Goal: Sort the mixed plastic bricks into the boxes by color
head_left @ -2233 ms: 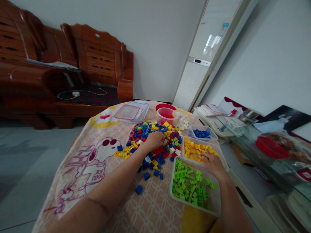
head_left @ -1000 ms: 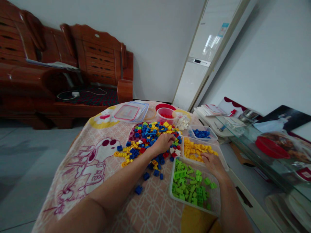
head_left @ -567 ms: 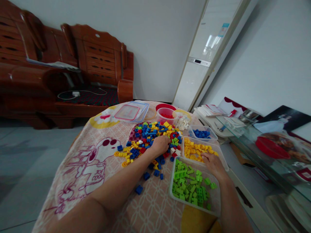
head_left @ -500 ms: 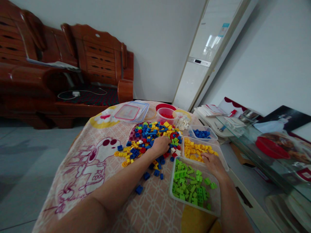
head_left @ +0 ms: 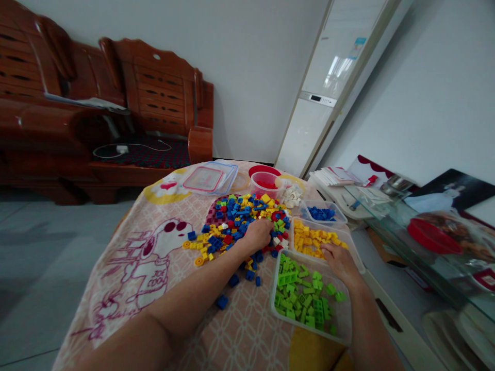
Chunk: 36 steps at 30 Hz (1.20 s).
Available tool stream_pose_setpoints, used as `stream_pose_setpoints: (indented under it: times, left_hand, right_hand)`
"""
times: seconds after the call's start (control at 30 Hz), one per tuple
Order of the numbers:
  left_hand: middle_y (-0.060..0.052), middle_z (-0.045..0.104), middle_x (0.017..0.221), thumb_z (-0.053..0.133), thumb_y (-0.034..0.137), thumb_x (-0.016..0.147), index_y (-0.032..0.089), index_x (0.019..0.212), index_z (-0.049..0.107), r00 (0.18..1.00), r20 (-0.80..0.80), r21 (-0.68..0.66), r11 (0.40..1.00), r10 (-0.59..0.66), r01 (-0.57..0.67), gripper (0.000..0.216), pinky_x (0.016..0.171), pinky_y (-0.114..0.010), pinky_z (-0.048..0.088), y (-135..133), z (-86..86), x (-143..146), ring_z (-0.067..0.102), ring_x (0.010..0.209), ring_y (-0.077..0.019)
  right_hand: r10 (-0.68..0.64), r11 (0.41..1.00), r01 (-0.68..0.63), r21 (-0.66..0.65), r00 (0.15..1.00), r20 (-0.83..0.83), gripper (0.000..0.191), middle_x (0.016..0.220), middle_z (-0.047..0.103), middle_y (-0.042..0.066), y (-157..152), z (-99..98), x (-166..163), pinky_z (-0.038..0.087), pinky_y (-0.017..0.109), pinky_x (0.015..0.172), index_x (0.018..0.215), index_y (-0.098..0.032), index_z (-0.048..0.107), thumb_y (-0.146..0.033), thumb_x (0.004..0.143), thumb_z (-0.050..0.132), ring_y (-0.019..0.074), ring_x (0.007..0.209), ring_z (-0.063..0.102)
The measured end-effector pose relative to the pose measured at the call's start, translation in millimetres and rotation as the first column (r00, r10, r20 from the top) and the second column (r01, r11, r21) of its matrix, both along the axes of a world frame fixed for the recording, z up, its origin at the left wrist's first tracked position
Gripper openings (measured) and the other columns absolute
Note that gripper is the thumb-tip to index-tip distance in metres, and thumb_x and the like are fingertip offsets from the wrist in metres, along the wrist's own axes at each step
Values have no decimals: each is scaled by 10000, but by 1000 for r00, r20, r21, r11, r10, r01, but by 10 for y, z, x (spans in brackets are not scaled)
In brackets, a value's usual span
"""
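My left hand (head_left: 259, 234) reaches into a mixed pile of toy building bricks (head_left: 242, 211), its fingers curled down among the pieces. What those fingertips hold is hidden. My right hand (head_left: 338, 259) rests at the near edge of a clear box (head_left: 359, 264) of yellow bricks (head_left: 311, 237). Its fingers are bent together beside the yellow pieces; whether one is between them I cannot make out. Just below that hand stands a clear box (head_left: 273, 304) with green bricks (head_left: 303, 293). Loose blue bricks (head_left: 221, 302) lie near my left forearm.
Behind the yellow box is a smaller box (head_left: 339, 218) of blue bricks. A round tub (head_left: 266, 192) holds red bricks, with white bricks (head_left: 291, 196) beside it. Box lids (head_left: 204, 178) lie at the table's far side. A glass shelf (head_left: 410, 255) stands on the right.
My left hand has shifted very slightly to the right within the pile. The right hand stays at the yellow box; the boxes have not moved.
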<state>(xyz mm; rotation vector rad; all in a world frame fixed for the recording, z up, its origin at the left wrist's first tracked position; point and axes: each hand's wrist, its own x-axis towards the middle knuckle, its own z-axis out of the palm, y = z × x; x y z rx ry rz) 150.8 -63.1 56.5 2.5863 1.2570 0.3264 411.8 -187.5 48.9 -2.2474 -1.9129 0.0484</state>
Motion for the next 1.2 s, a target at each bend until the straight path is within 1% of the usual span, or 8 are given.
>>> stream_pose_setpoints:
  times: [0.13, 0.3, 0.53, 0.67, 0.8, 0.97, 1.1, 1.2]
  left_hand:
    - [-92, 695, 979, 507, 67, 738, 169, 933, 669, 1000, 2, -24, 999, 28, -28, 273, 829, -319, 510, -2, 1, -4, 645, 969, -229]
    - [-104, 685, 997, 506, 51, 736, 162, 921, 661, 999, -8, -42, 998, 47, -47, 266, 824, -321, 509, -26, 17, 13, 640, 984, -234]
    - [-97, 689, 996, 498, 57, 731, 179, 954, 654, 1000, 12, -36, 999, 20, -19, 298, 807, -323, 512, -27, -12, 15, 644, 974, -233]
    - [-83, 701, 955, 525, 66, 705, 187, 935, 674, 999, 29, -34, 999, 28, -27, 300, 788, -297, 506, 2, -43, 9, 651, 947, -225]
    - [-48, 713, 876, 542, 103, 720, 197, 873, 707, 988, 152, -45, 999, 3, 4, 244, 760, -266, 495, 82, -27, -34, 657, 849, -191]
    - [-29, 704, 776, 560, 97, 711, 149, 838, 709, 931, 364, -67, 996, -39, 67, 203, 683, -220, 469, 171, 46, -90, 630, 711, -142]
    - [-17, 695, 736, 580, 108, 713, 134, 828, 711, 857, 510, -130, 978, -73, 161, 176, 636, -193, 454, 98, 95, -23, 611, 663, -118]
    - [-24, 711, 796, 578, 108, 719, 136, 876, 721, 803, 580, -153, 950, -135, 271, 214, 649, -192, 466, -45, 113, 76, 620, 681, -117]
  right_hand:
    - [-1, 1000, 1, 12, 1000, 6, 366, 1063, 713, 97, 1, -19, 20, 430, 279, 906, 1009, -159, 719, -221, 893, 377, 200, 998, 639]
    - [0, 1000, 0, 11, 1000, -3, 369, 1055, 714, 102, 0, -16, 16, 433, 274, 888, 1016, -156, 718, -232, 899, 377, 198, 986, 644]
    - [-1, 1000, 1, 4, 1000, -2, 372, 1024, 723, 95, -2, 29, -35, 431, 281, 884, 996, -168, 725, -218, 893, 371, 202, 976, 644]
    - [-1, 1000, 1, -7, 1000, -19, 382, 1013, 725, 95, -2, 27, -19, 436, 279, 876, 1005, -168, 724, -226, 894, 363, 200, 972, 647]
    - [8, 1000, -8, -7, 1000, -26, 384, 1034, 721, 97, 1, 6, 7, 442, 282, 875, 1001, -169, 723, -230, 897, 359, 202, 980, 647]
    - [6, 999, -5, 40, 1000, -14, 358, 1072, 712, 102, -2, -41, 39, 431, 293, 923, 1027, -166, 716, -232, 890, 392, 204, 1014, 636]
    - [-3, 1000, 3, 23, 1000, -18, 364, 1062, 713, 103, 2, -43, 37, 432, 290, 920, 1016, -159, 718, -230, 893, 384, 200, 1006, 639]
    - [9, 1000, -9, 6, 1000, -16, 372, 1026, 720, 101, 2, -10, 12, 429, 283, 911, 996, -160, 724, -224, 898, 372, 198, 996, 640]
